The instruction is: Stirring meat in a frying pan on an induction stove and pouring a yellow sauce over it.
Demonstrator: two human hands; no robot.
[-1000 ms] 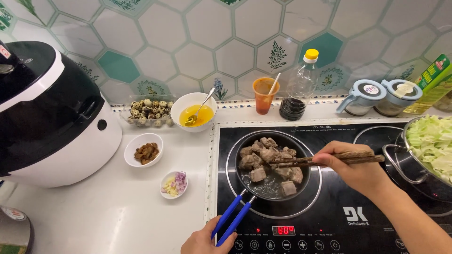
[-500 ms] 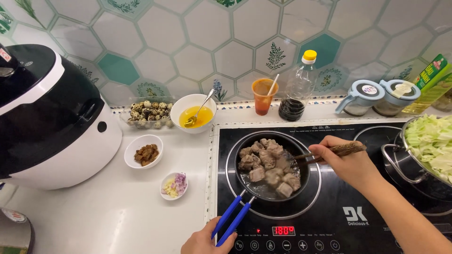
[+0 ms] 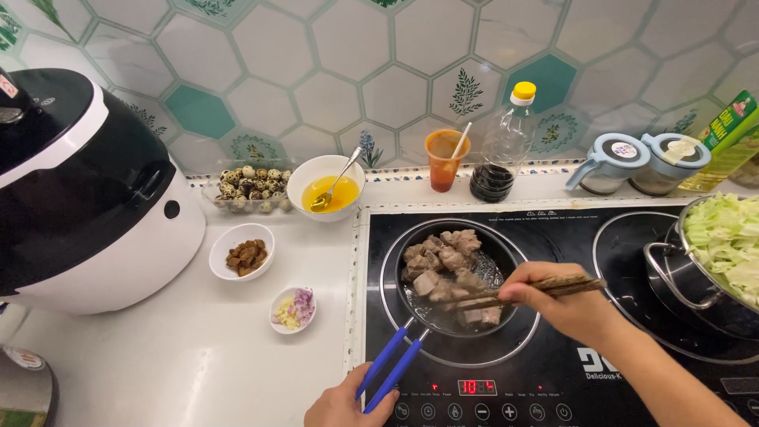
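Observation:
A small dark pan (image 3: 411, 304) holding chunks of meat (image 3: 447, 257) in liquid sits on the left ring of a black induction hob (image 3: 569, 237). My left hand (image 3: 344, 407) grips the pan's blue handle (image 3: 389, 370) at the bottom edge of the head view. My right hand (image 3: 565, 304) holds brown wooden chopsticks (image 3: 528, 291), their tips down among the meat at the pan's right side.
A steel pot of cut cabbage (image 3: 723, 245) stands on the right ring. On the white counter: a black-and-white cooker (image 3: 87, 190), quail eggs (image 3: 245, 190), a bowl of yellow liquid with a spoon (image 3: 326, 190), two small dishes (image 3: 241, 253), an orange cup (image 3: 443, 158), a dark sauce bottle (image 3: 498, 150), lidded jars (image 3: 632, 162).
My right hand has moved down and toward me with the chopsticks, shifting the meat around in the pan. My left hand has stayed on the blue handle.

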